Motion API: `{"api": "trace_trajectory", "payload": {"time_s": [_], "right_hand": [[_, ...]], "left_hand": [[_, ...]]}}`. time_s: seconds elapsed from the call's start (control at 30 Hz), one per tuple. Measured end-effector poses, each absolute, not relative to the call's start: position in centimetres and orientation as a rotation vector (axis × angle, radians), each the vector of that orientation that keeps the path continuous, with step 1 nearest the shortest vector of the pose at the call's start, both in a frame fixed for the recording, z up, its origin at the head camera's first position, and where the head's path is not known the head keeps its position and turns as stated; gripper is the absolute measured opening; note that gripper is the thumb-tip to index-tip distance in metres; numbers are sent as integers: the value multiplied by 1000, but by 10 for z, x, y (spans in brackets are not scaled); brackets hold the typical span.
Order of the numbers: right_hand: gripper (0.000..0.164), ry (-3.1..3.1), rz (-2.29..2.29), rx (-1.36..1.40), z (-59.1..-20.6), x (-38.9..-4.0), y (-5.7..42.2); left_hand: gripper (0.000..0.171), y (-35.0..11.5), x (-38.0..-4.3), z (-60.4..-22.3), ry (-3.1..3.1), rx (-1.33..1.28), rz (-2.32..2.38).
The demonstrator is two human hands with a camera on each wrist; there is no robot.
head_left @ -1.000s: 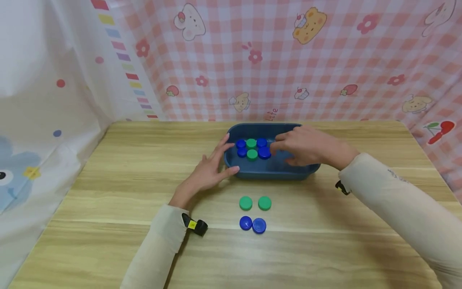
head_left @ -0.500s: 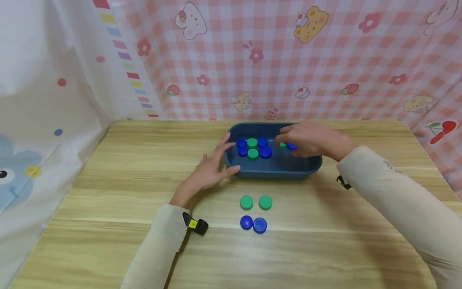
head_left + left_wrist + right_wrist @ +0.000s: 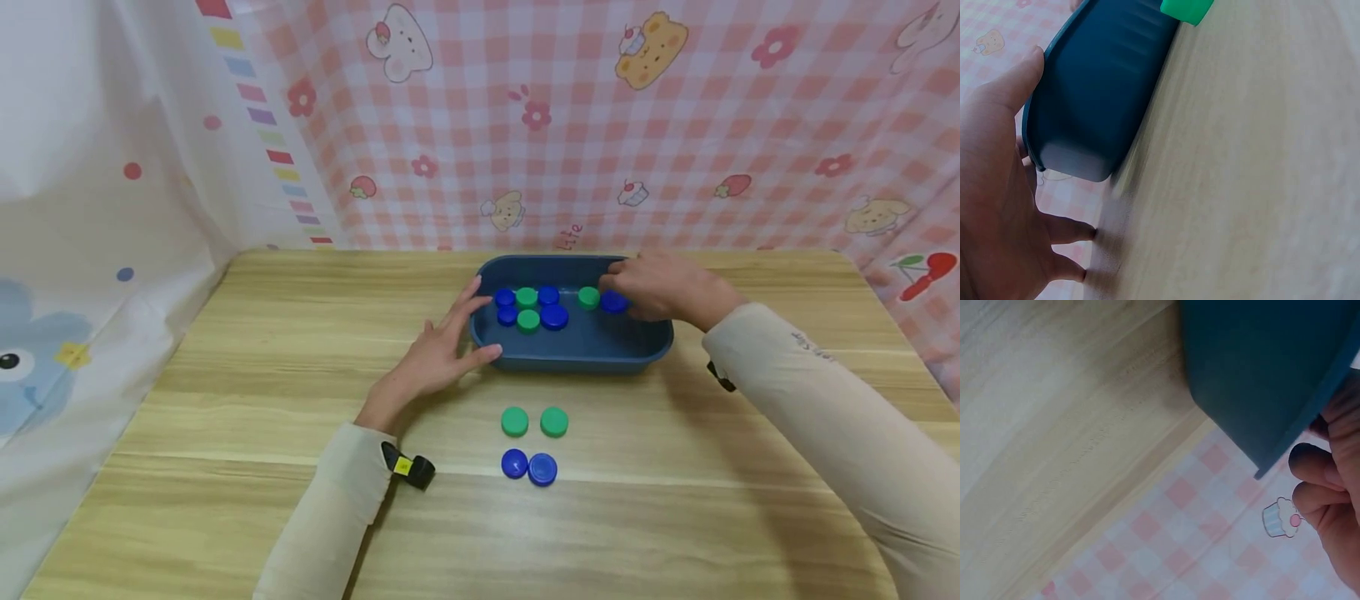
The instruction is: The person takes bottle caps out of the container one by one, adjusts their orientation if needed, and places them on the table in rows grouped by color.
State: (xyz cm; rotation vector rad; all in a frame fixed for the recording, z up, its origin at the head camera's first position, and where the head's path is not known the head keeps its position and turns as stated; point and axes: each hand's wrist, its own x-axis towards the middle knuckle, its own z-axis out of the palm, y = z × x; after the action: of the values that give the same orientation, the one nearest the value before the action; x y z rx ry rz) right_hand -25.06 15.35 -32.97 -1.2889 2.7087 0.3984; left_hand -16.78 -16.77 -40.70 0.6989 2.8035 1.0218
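Observation:
A dark blue tray (image 3: 573, 364) stands on the wooden table near its far edge. Blue caps (image 3: 554, 317) and green caps (image 3: 528, 322) form two short rows in its left half. Farther right in it lie another green cap (image 3: 588, 298) and a blue cap (image 3: 614, 302). My left hand (image 3: 435, 356) rests with spread fingers at the tray's left end, thumb (image 3: 1025, 75) on the rim. Over the tray's right part, my right hand (image 3: 660, 286) has bent fingers beside that blue cap. Its fingertips are hidden in both views, so I cannot tell whether they pinch anything.
In front of the tray, two green caps (image 3: 554, 422) and two blue caps (image 3: 543, 470) lie on the table (image 3: 300, 517). A pink checked curtain (image 3: 465, 125) hangs behind the table, and a white cloth (image 3: 75, 208) hangs at its left.
My right hand has moved rightward inside the tray, uncovering the green cap and the blue cap in its right half. My left hand has stayed at the tray's left end.

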Motion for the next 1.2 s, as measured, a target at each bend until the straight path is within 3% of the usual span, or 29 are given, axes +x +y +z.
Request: {"api": "trace_trajectory", "payload": {"time_s": [0.93, 1.2], "right_hand": [[53, 2625, 279, -1209, -344, -249, 153], [44, 2561, 221, -1355, -343, -244, 150]], "left_hand": [[81, -168, -168, -407, 2807, 704, 1013], [78, -167, -167, -406, 2803, 710, 1021]]}}
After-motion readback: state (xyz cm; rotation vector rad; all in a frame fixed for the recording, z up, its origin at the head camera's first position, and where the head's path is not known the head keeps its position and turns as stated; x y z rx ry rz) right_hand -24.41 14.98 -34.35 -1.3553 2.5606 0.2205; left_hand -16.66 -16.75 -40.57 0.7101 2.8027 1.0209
